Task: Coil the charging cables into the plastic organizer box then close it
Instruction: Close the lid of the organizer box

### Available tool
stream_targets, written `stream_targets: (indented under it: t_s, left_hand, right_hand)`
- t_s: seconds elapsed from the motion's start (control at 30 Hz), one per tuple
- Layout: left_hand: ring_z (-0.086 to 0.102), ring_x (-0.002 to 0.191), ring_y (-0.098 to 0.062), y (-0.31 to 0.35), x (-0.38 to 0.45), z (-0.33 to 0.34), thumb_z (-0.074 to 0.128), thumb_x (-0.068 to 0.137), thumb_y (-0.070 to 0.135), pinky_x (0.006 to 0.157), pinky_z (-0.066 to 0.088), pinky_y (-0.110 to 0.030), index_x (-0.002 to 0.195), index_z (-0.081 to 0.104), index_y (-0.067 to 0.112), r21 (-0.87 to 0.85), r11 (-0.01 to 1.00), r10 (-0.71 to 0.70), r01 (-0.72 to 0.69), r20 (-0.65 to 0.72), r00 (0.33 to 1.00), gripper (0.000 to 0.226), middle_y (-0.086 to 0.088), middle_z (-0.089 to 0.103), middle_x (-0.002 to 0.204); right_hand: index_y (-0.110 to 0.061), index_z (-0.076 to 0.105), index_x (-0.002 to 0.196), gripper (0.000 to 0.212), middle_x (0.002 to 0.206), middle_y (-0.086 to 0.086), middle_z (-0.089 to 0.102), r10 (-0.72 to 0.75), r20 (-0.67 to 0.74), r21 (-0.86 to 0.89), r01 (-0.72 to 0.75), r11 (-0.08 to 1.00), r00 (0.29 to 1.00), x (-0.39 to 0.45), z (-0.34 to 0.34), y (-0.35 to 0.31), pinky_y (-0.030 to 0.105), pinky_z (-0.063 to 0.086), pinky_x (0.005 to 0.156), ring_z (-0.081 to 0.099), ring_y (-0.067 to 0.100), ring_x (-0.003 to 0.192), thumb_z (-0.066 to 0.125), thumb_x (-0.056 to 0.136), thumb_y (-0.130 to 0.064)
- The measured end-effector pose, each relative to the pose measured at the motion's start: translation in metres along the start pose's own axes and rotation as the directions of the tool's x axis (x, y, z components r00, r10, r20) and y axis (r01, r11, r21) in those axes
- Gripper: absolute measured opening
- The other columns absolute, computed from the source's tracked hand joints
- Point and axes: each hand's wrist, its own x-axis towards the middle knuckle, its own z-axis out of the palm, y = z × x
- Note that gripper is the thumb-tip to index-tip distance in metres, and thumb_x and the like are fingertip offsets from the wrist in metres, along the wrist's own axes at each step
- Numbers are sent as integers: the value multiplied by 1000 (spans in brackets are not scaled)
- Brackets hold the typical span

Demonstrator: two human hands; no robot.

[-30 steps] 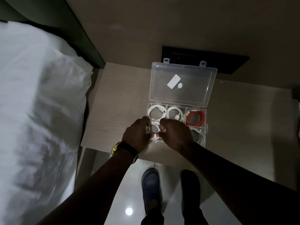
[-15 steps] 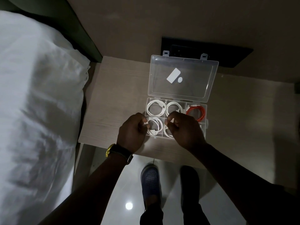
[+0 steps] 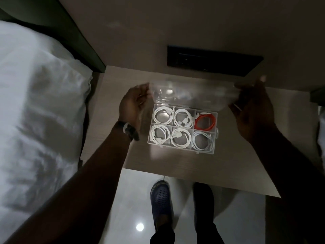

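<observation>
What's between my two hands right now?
In the head view, the clear lid spans the gap between left hand and right hand, blurred, over the back of the box.

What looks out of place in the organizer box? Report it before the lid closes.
Nothing stands out. All six compartments of the organizer box hold neat coils, five white and one orange cable. Both hands grip the blurred lid.

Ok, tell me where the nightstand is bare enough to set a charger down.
Bare wood lies on the nightstand between the organizer box and the bed, and right of the box. All six compartments hold cables; the lid is crowded by both hands.
</observation>
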Motion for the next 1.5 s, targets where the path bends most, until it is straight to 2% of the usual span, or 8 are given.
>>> stream_targets:
  t_s: [0.1,0.2,0.27,0.37,0.6,1.03,1.27,1.5]
  left_hand:
    - [66,106,-21,-18,-33,-26,47,85,36,99,46,-39,82,77,21,138,990,34,-27,-54,998,34,-1,77,97]
    - [61,114,-11,-48,-56,-54,59,87,31,105,44,-38,106,72,28,562,810,169,-169,52,984,24,3,70,116]
    - [52,122,0,-63,-64,-65,74,81,34,107,38,-20,121,64,33,719,627,152,-300,265,952,41,11,57,132]
    - [44,129,1,-84,-65,-71,82,72,28,106,34,-11,127,61,25,762,503,128,-409,402,907,59,7,46,143]
    - [42,137,-15,-96,-48,-56,79,76,30,100,47,-30,108,63,11,771,283,282,-570,501,818,40,-2,43,151]
    - [48,129,-23,-121,-32,-65,67,85,39,105,41,-30,117,52,14,787,101,271,-609,567,778,43,-8,45,149]
    - [47,129,-17,-113,-32,-54,69,83,37,96,40,-20,115,49,19,795,144,285,-589,536,794,42,-2,42,151]
    - [32,142,-19,-73,4,-9,81,68,44,106,35,-22,147,29,7,806,219,317,-550,474,821,101,-11,27,158]
  right_hand:
    - [-17,70,90,41,88,1,73,-55,-58,3,56,998,997,-28,-21,18,35,53,95,70,16,84,45,98,-49]
    - [-29,71,102,15,103,-16,71,-169,62,-465,178,867,984,-55,-36,57,28,49,95,66,2,100,66,89,-36]
    - [-26,66,119,42,126,-12,63,-173,240,-702,294,649,955,-65,-44,80,28,43,104,57,5,120,79,79,-27]
    - [-16,60,132,64,148,2,48,-146,438,-806,460,372,887,-65,-52,102,33,36,112,41,18,139,83,74,-26]
    - [-17,64,127,65,146,4,51,-238,418,-878,457,141,877,-55,-54,123,29,32,109,37,22,137,84,70,-39]
    - [-15,57,131,60,142,12,52,-289,516,-847,531,-31,806,-43,-66,151,43,41,103,37,38,132,66,81,-47]
    - [-20,52,135,67,147,6,45,-262,544,-828,560,-14,797,-36,-73,147,41,39,106,34,33,137,61,81,-59]
    - [-30,35,148,88,159,-2,28,-328,465,-856,512,73,823,2,-67,103,30,29,112,24,16,148,63,74,-69]
